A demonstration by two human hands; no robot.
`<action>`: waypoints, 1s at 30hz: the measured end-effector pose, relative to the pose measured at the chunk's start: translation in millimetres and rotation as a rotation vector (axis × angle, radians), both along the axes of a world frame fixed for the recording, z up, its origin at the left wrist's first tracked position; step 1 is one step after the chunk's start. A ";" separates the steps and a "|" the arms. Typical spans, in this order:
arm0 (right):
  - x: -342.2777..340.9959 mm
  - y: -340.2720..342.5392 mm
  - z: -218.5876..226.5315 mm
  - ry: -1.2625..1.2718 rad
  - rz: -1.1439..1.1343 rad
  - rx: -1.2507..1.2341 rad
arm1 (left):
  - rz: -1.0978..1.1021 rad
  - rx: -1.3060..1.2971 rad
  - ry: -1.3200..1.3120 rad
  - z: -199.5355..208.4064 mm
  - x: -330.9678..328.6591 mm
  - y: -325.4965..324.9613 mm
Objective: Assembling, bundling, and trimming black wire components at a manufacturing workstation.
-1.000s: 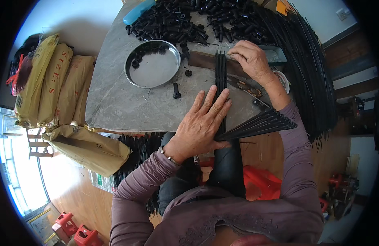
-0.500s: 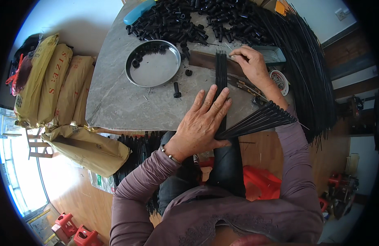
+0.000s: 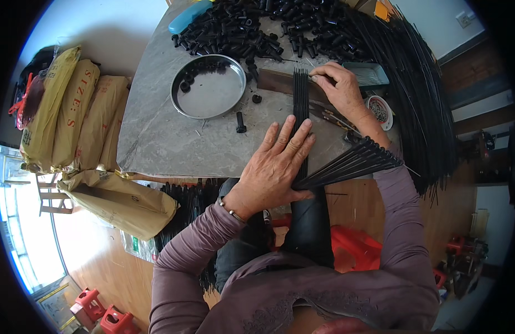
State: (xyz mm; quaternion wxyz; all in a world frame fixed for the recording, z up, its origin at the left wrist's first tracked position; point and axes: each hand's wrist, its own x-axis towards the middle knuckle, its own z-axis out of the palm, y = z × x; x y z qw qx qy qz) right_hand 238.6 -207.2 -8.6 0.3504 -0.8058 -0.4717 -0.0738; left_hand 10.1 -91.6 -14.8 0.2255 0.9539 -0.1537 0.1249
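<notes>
A flat row of thin black rods, like umbrella ribs (image 3: 301, 99), stands up the tabletop near its front edge. My left hand (image 3: 277, 161) lies flat across them, fingers stretched and pressing down, thumb out to the right. From under this hand the jointed rods' other lengths (image 3: 352, 162) fan out to the right, their knobbed ends reaching my right forearm. My right hand (image 3: 341, 86) is closed in a pinch beside the far tips of the row. Whatever its fingertips hold is too small to make out. Behind the row lies a dark flat bar (image 3: 274, 81).
A round metal tray (image 3: 210, 106) holds small black rings. Beyond it spreads a heap of black plastic tubes (image 3: 229, 36). Long black rods (image 3: 419, 106) hang over the right edge, near a box of thin wires (image 3: 368, 83) and a bowl of metal bits (image 3: 374, 106). Sacks (image 3: 74, 111) stand left.
My right fingertips have shifted slightly left, closer to the rod tips. My left hand and the rods under it stay in place.
</notes>
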 end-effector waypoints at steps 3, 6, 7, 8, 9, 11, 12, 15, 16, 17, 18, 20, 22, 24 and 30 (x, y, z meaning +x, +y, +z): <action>-0.2 0.1 -0.5 -0.006 -0.002 0.022 | 0.001 -0.004 -0.002 0.0 0.2 -0.3; -1.1 5.4 7.7 -0.067 0.001 -0.087 | 0.000 -0.001 0.001 -0.2 -0.6 0.6; -0.2 5.7 8.5 -0.067 0.000 -0.087 | 0.000 0.002 0.003 -0.5 -0.7 0.9; 1.0 5.6 9.1 0.008 -0.053 -0.094 | 0.000 0.002 0.003 -0.6 -0.7 0.9; 2.1 5.0 10.3 0.081 -0.107 -0.101 | 0.000 -0.001 0.000 -0.2 -0.1 0.8; 3.4 -0.7 9.7 0.057 -0.080 -0.082 | -0.001 -0.004 -0.004 0.8 1.0 0.5; 3.5 -3.0 8.7 0.038 -0.052 -0.064 | -0.005 0.001 -0.003 0.8 1.0 0.1; 5.6 -4.9 10.2 -0.027 0.100 -0.003 | -0.010 0.005 0.001 1.3 0.5 0.9; 4.9 -4.1 10.7 -0.026 0.098 -0.002 | -0.009 0.004 0.003 1.5 0.2 1.3; 3.6 -2.2 11.0 -0.007 0.088 -0.028 | -0.010 0.004 0.004 1.1 0.0 1.2; 3.2 -0.8 11.8 0.010 0.079 -0.054 | -0.010 0.004 0.002 0.4 0.2 1.3; 3.3 -0.2 13.4 0.079 0.049 -0.036 | -0.009 0.004 0.000 -0.7 0.8 1.3; 6.3 0.2 16.6 0.152 0.023 -0.017 | -0.011 0.010 -0.011 0.1 0.2 1.0; 18.7 -2.9 20.7 0.137 0.106 -0.130 | -0.008 0.012 -0.014 1.2 0.9 1.2; 21.8 -3.7 14.6 0.160 0.127 -0.072 | -0.009 0.002 -0.023 0.1 1.4 0.5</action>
